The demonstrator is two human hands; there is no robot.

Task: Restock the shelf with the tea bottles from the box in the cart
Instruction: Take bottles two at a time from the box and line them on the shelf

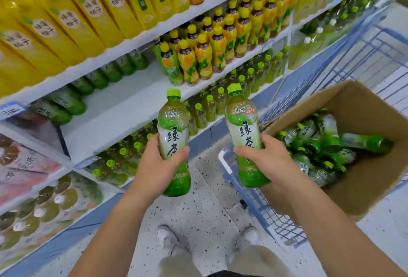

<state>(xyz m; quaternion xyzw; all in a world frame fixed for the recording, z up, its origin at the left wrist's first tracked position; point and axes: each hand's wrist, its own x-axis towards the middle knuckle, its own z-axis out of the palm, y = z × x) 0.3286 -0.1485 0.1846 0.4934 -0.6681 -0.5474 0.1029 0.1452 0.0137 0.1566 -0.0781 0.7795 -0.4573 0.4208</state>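
Note:
I hold two upright green tea bottles in front of the shelves. My left hand [155, 166] grips the left tea bottle [173, 122] around its lower half. My right hand [268, 159] grips the right tea bottle [242, 122] the same way. Both have light green caps and green-and-white labels. To the right, an open cardboard box [353, 100] in the blue wire cart [273, 219] holds several more tea bottles [320, 144] lying on their sides. The white shelf [114, 117] just beyond my left hand has a wide bare stretch, with a few green bottles at its back.
Yellow drink bottles [72, 18] fill the top shelf and yellow-capped bottles [203, 55] stand on the middle one. Green-capped bottles [123, 155] crowd the shelf below. Packaged goods [26, 166] sit at lower left. My shoes [167, 239] stand on speckled floor between shelf and cart.

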